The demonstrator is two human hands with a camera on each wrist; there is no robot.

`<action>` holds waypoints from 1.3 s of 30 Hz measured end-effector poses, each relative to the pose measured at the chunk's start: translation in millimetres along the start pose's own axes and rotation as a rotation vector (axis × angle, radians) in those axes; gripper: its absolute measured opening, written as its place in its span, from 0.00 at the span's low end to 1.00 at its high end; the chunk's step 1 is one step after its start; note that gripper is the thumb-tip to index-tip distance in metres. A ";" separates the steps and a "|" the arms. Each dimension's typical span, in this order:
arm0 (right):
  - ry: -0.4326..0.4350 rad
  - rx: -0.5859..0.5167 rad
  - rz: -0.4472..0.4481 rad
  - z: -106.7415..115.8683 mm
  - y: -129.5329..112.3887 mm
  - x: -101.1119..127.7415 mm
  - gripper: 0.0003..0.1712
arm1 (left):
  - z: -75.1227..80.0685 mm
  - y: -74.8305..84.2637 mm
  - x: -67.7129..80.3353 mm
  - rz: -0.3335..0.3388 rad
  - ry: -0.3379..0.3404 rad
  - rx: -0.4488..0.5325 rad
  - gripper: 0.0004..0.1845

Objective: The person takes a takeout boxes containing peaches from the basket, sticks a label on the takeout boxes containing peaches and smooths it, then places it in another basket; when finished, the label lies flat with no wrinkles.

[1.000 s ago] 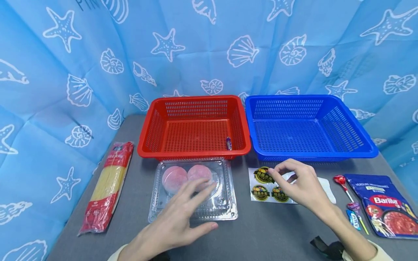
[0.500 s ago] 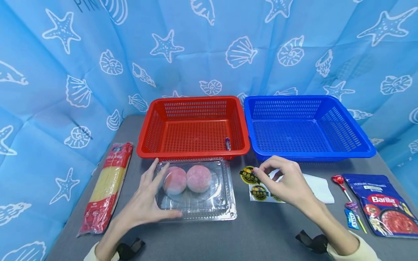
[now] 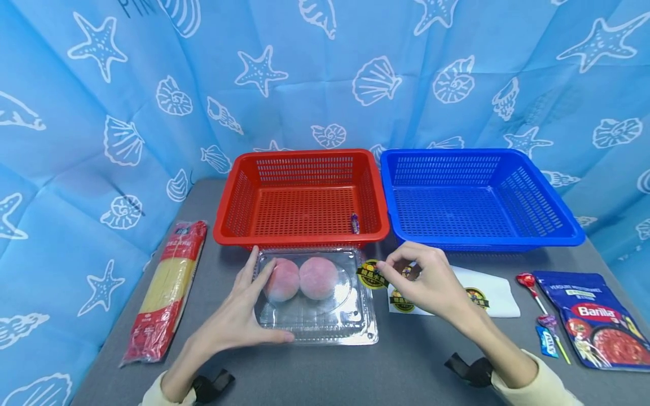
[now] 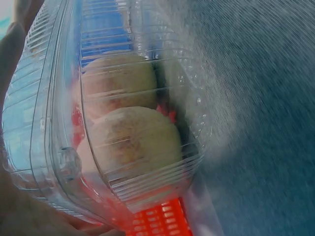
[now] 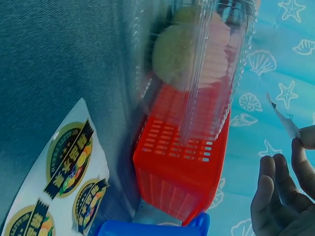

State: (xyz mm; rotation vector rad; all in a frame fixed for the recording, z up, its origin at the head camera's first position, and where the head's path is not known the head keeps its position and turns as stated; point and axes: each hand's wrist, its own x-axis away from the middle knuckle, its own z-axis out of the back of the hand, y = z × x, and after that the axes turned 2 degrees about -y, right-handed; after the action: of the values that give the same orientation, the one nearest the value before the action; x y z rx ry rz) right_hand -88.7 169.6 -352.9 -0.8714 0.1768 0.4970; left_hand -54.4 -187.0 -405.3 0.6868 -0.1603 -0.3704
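A clear plastic clamshell box (image 3: 350,324) lies on the grey table with its lid down and two pink peaches (image 3: 318,278) inside. My left hand (image 3: 231,321) grips the box's left end, thumb along the front edge and fingers over the back part. In the left wrist view the hand wraps the box's ribbed side (image 4: 44,98). Between thumb and forefinger, my right hand (image 3: 426,282) pinches a round black-and-gold sticker (image 3: 372,274) at the box's right edge. The sticker (image 5: 283,118) is seen edge-on in the right wrist view. Beneath that hand lies the white sticker sheet (image 3: 495,296).
Behind the box stands a red basket (image 3: 302,239) holding a small purple-wrapped sweet (image 3: 355,224), with a blue basket (image 3: 487,241) beside it. A noodle pack (image 3: 167,290) lies left. Lollipops (image 3: 528,280), a small blue packet (image 3: 547,341) and a Barilla pouch (image 3: 599,321) lie right.
My right hand has peeled the sticker off its sheet and carried it left to the box. My left hand has moved to the box's left end, and the box has slid slightly right.
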 end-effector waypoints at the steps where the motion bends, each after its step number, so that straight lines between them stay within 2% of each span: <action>1: -0.008 -0.007 0.001 -1.2 -0.3 -1.2 0.10 | -0.9 1.6 -0.8 -0.002 0.001 -0.001 0.71; 14: -0.118 -0.051 -0.027 -19.7 -9.1 -18.6 0.08 | -14.1 16.9 -13.3 -0.010 0.018 -0.014 0.71; 19: -0.189 -0.088 -0.014 -29.1 -10.9 -26.6 0.07 | -17.1 20.5 -16.8 -0.013 -0.003 -0.002 0.71; 28: -0.315 -0.070 -0.048 -39.9 -13.4 -37.5 0.08 | -18.7 24.5 -19.8 0.014 -0.040 0.009 0.71; 39: -0.345 -0.047 -0.030 -49.4 -14.0 -45.3 0.10 | -17.3 26.1 -19.1 0.018 -0.053 0.013 0.71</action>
State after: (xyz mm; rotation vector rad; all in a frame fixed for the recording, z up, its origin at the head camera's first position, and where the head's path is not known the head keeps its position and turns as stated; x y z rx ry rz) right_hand -118.9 108.5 -359.1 -0.8198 -0.1641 0.6174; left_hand -60.1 -150.8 -402.2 0.6880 -0.2189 -0.3709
